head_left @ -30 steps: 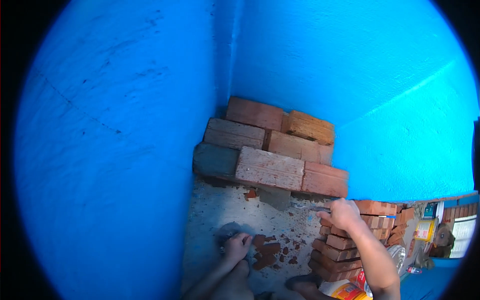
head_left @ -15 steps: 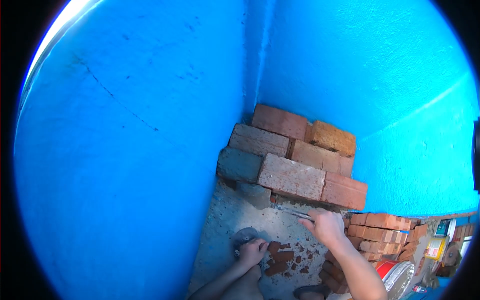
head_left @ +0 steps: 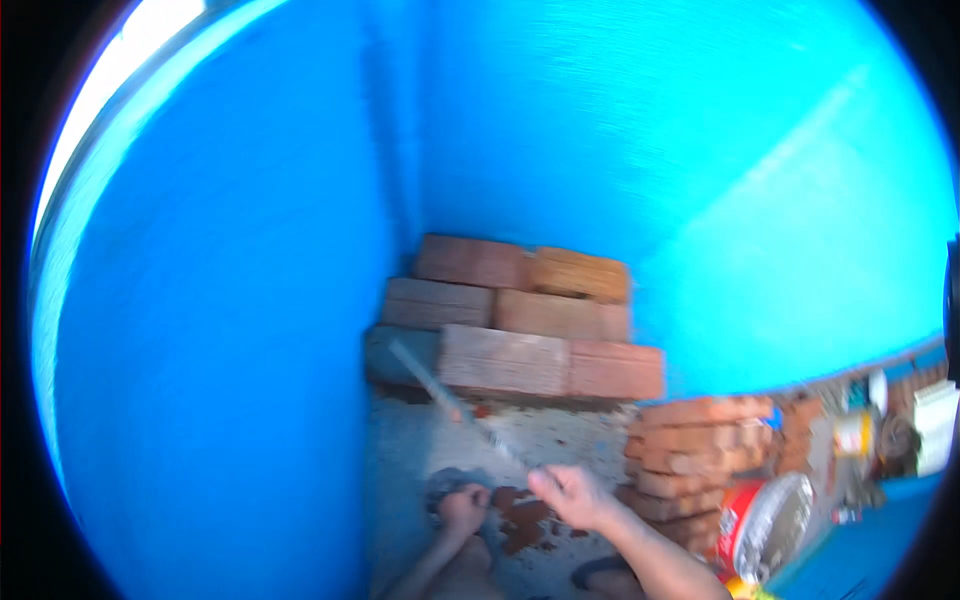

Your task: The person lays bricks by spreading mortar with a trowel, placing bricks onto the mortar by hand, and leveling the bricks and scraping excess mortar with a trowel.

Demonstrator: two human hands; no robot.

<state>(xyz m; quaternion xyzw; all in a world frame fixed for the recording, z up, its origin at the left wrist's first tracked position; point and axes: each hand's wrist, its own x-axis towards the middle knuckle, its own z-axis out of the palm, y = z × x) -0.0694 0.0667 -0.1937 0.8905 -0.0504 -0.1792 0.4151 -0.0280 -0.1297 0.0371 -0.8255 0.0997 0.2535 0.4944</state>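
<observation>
My right hand (head_left: pixel 570 497) is wrapped round the handle of a trowel (head_left: pixel 430 385). Its long, narrow blade, seen nearly edge-on and blurred, points up and left in front of a blue-stained brick (head_left: pixel 402 356). Beside that brick, a pale brick (head_left: pixel 503 360) and a reddish brick (head_left: pixel 616 370) form the lowest front row of a stepped brick stack in the corner. Close to my knee, my left hand (head_left: pixel 464 508) has its fingers curled in, with nothing visible in them. Just beyond it is my shod foot (head_left: pixel 445 483).
Blue walls (head_left: pixel 240 300) meet behind the stack. Broken brick pieces (head_left: pixel 522 522) lie on the grey floor (head_left: pixel 400 440). To the right stand piled loose bricks (head_left: pixel 690 440) and a red bucket (head_left: pixel 735 515) with a whitish, crusted rim. A yellow-and-white container (head_left: pixel 853 436) is farther off.
The trowel has swung up off the floor below the blue-stained brick, and my right hand has come lower and left. The whole view has shifted; my left hand stays near my knee.
</observation>
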